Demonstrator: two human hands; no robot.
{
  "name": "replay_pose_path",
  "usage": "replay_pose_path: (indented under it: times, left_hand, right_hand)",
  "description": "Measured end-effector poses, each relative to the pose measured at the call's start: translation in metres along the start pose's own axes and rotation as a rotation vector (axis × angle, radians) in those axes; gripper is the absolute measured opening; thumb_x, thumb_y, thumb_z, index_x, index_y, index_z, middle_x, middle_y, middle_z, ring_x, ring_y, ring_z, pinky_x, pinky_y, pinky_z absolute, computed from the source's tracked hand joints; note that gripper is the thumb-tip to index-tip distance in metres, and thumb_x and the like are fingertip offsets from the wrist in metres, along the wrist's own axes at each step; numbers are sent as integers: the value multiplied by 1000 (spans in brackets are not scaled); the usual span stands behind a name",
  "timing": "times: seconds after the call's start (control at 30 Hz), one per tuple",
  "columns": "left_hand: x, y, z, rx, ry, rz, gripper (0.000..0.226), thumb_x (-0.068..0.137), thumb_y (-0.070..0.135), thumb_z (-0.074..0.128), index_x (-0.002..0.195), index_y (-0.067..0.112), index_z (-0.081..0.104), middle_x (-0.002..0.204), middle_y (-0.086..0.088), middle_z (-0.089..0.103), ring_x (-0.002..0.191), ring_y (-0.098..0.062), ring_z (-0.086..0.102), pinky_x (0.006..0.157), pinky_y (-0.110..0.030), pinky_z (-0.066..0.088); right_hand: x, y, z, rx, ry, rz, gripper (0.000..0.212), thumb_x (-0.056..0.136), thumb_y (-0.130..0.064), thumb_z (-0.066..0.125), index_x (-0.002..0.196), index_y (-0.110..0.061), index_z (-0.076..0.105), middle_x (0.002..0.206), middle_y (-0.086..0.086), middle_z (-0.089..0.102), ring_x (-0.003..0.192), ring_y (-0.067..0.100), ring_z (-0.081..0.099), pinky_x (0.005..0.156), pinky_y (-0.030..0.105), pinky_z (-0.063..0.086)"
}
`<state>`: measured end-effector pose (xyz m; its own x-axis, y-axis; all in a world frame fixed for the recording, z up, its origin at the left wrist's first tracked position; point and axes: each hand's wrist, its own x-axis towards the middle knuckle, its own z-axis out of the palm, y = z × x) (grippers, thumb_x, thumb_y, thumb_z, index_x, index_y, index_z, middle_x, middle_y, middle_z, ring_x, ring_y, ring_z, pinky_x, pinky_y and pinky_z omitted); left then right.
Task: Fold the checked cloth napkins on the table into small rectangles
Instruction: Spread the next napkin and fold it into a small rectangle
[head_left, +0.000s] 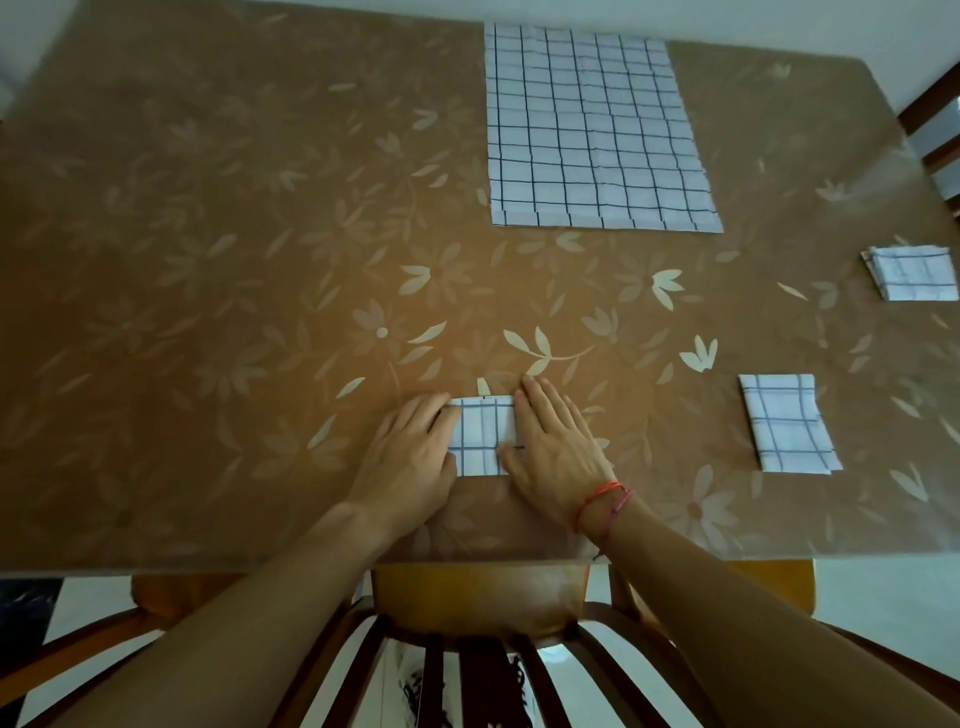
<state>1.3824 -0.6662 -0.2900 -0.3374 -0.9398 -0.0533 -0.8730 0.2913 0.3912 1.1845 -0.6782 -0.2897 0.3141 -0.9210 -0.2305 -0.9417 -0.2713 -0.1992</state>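
A small folded checked napkin (483, 434) lies near the table's front edge, white with dark grid lines. My left hand (410, 457) lies flat on its left side, fingers straight. My right hand (553, 447) presses flat on its right side, fingers straight and pointing away from me. Only the middle strip of this napkin shows between the hands. A large unfolded checked napkin (597, 130) lies spread out at the far middle of the table. Two folded napkins sit to the right: one (787, 423) near, another (914, 273) at the right edge.
The table (208, 260) has a brown cover with pale flower and leaf patterns. A wooden chair back (478, 603) stands against the front edge below my arms. Part of another chair (930, 135) shows at the far right.
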Motion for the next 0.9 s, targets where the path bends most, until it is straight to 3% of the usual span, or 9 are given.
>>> replay_pose_path:
  times: [0.13,0.23,0.4,0.53,0.63,0.7,0.77,0.83,0.9]
  left_hand:
    - [12,5,-9,-38,-23,-20,57,78,10,58,134,13,48,128,-2,48,121,-23,41,102,-37,34]
    - [19,8,-13,-158,-30,-62,60,73,0,60,129,15,48,120,-1,45,109,-20,42,93,-33,42]
    - [21,21,-21,-430,67,-162,53,74,-14,54,118,13,53,110,3,45,97,-11,45,73,-5,37]
    - [17,29,-30,-731,142,-310,55,75,-15,58,114,23,55,94,3,62,83,-11,60,67,-17,49]
    - [13,34,-41,-867,166,-365,46,76,-10,66,107,24,59,88,1,68,78,-12,63,66,-20,51]
    - [9,37,-49,-924,183,-405,37,78,-2,73,104,21,61,87,4,69,77,-4,63,69,-18,50]
    - [4,39,-56,-988,204,-471,31,80,6,76,105,20,62,93,6,70,83,2,63,71,-13,49]
    - [-2,39,-62,-1032,228,-544,33,81,15,77,109,21,61,100,8,69,91,0,63,70,-12,46]
    - [-8,40,-66,-1082,238,-627,36,82,17,77,113,20,60,104,8,67,95,-3,61,72,-15,45]
  right_hand:
    - [7,-2,-18,-19,42,-34,67,88,-39,54,144,-7,36,151,14,32,139,30,29,115,39,23]
    - [12,-3,-23,-20,38,-38,67,83,-37,59,142,-13,38,144,10,40,130,29,38,107,40,33]
    - [18,-2,-32,-3,-5,-107,65,83,-26,62,143,-20,36,142,1,45,126,25,43,101,35,36]
    - [14,-17,-71,81,115,-95,23,86,-14,57,107,-20,63,104,-1,68,91,27,62,68,32,43]
    - [18,20,-19,69,-6,51,15,79,-13,61,88,-24,67,82,3,69,70,29,63,54,31,48]
    - [15,44,9,52,-228,132,20,77,-12,65,94,-23,68,106,17,68,89,38,66,61,37,57]
    - [-5,29,-25,286,-305,210,31,86,-10,61,115,-16,68,126,12,62,92,31,64,67,26,57]
    - [-12,0,-70,461,-29,254,22,87,-16,60,104,-20,73,101,2,73,87,18,67,71,25,55]
    - [-22,-19,-95,601,92,207,14,84,-18,65,83,-31,69,81,-7,70,81,12,67,71,25,55]
